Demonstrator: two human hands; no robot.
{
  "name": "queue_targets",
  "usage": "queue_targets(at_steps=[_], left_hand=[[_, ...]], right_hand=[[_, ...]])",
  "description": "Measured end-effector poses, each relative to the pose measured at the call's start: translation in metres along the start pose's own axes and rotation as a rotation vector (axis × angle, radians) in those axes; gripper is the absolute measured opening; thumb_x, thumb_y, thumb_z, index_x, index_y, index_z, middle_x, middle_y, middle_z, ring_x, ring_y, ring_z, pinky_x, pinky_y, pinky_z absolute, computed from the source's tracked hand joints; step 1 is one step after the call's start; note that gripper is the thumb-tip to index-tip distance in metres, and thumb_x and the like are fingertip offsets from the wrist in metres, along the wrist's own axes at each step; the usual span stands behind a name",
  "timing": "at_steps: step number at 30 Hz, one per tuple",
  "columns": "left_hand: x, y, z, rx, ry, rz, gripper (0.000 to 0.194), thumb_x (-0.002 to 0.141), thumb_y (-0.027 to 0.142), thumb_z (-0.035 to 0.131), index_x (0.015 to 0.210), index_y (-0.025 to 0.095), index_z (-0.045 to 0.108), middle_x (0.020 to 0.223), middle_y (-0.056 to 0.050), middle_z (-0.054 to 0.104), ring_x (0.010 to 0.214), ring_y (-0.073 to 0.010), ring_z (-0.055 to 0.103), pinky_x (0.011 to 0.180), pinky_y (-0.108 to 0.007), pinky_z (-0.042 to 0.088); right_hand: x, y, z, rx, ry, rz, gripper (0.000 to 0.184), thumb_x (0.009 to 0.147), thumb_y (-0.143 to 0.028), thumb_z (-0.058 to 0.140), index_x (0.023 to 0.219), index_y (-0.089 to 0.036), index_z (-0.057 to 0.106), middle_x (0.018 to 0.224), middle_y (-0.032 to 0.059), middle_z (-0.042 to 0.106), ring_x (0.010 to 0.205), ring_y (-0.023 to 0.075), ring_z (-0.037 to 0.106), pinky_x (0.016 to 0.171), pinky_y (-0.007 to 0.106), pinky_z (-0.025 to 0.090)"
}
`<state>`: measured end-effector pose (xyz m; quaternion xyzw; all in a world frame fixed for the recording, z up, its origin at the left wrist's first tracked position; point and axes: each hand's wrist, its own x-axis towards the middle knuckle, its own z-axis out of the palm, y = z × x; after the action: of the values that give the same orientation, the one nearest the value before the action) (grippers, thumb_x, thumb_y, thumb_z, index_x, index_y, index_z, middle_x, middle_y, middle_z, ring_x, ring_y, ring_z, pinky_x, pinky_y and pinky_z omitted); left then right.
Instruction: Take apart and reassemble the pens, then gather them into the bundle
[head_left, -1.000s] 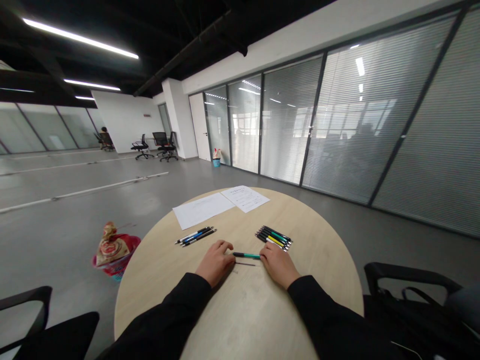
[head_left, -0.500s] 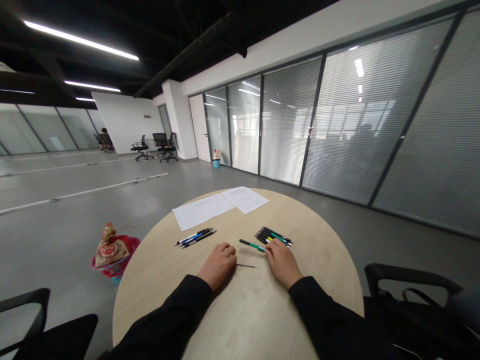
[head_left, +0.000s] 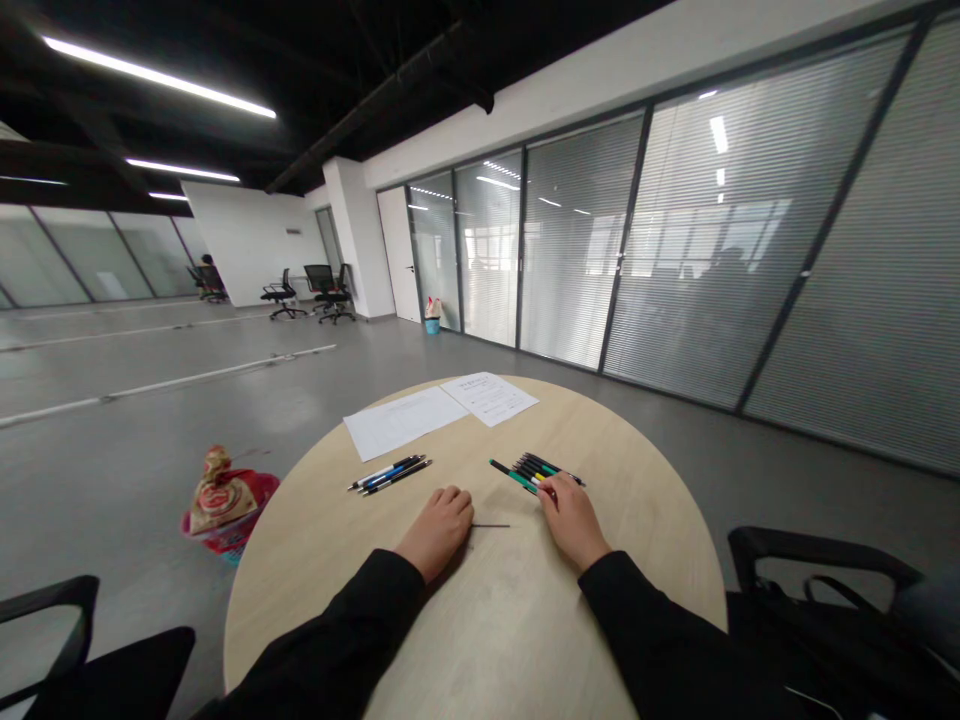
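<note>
Round wood table [head_left: 480, 630]: hands apart; right hand [head_left: 574, 522] pinching green pen [head_left: 514, 477] beside pen bundle [head_left: 550, 468]; left hand [head_left: 437, 532] resting, curled.

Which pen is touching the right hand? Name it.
The green pen under the right hand; its black tip sticks out to the left of the other pens in the bunch.

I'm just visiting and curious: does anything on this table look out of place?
A thin dark sliver lies alone on the table beside the left hand, away from the pens; too thin to identify.

Green-and-black pen [head_left: 514, 476]
</note>
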<state>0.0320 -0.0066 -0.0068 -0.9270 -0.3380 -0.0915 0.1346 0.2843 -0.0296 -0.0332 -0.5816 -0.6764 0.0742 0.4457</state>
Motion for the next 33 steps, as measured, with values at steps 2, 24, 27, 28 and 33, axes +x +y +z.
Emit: queue_targets(at_steps=[2, 24, 27, 28, 33], left_hand=[[0.000, 0.000, 0.000, 0.028, -0.003, -0.010, 0.016, 0.093, 0.010, 0.044, 0.090, 0.015, 0.058, 0.099, -0.010, 0.057, 0.093, -0.0237, 0.047, 0.085, -0.038, 0.039], [-0.015, -0.038, -0.013, -0.025, 0.213, -0.246, 0.022, 0.095, 0.015, 0.038, 0.084, 0.016, 0.057, 0.093, -0.011, 0.058, 0.087, -0.0248, 0.050, 0.081, -0.040, 0.041], [-0.016, -0.038, -0.012, -0.024, 0.212, -0.235, 0.021, 0.095, 0.014, 0.039, 0.084, 0.016, 0.057, 0.092, -0.010, 0.058, 0.086, -0.0247, 0.050, 0.080, -0.039, 0.040], [-0.015, -0.037, -0.011, -0.024, 0.211, -0.229, 0.021, 0.095, 0.014, 0.039, 0.084, 0.016, 0.057, 0.092, -0.010, 0.058, 0.087, -0.0247, 0.050, 0.080, -0.039, 0.040], [-0.015, -0.034, -0.011, -0.012, 0.197, -0.210, 0.021, 0.095, 0.015, 0.039, 0.085, 0.016, 0.057, 0.091, -0.010, 0.057, 0.086, -0.0242, 0.049, 0.080, -0.039, 0.040]], right_hand=[[0.000, 0.002, 0.001, 0.007, 0.011, -0.007, 0.013, 0.088, -0.019, 0.050, 0.085, -0.018, 0.063, 0.092, 0.0074, 0.062, 0.088, 0.0215, 0.058, 0.083, 0.035, 0.045], [0.003, 0.016, -0.014, 0.037, -0.122, -0.014, 0.014, 0.088, -0.021, 0.050, 0.084, -0.019, 0.064, 0.088, 0.0051, 0.067, 0.084, 0.0204, 0.060, 0.079, 0.032, 0.043], [0.003, 0.016, -0.013, 0.029, -0.126, -0.010, 0.014, 0.087, -0.021, 0.050, 0.084, -0.019, 0.064, 0.087, 0.0051, 0.067, 0.084, 0.0202, 0.060, 0.079, 0.032, 0.043], [0.003, 0.016, -0.012, 0.027, -0.126, -0.009, 0.014, 0.087, -0.021, 0.050, 0.084, -0.019, 0.064, 0.087, 0.0051, 0.067, 0.084, 0.0201, 0.060, 0.079, 0.032, 0.043], [0.002, 0.013, -0.013, 0.023, -0.140, -0.025, 0.014, 0.088, -0.019, 0.050, 0.085, -0.019, 0.063, 0.087, 0.0053, 0.066, 0.084, 0.0205, 0.060, 0.078, 0.032, 0.043]])
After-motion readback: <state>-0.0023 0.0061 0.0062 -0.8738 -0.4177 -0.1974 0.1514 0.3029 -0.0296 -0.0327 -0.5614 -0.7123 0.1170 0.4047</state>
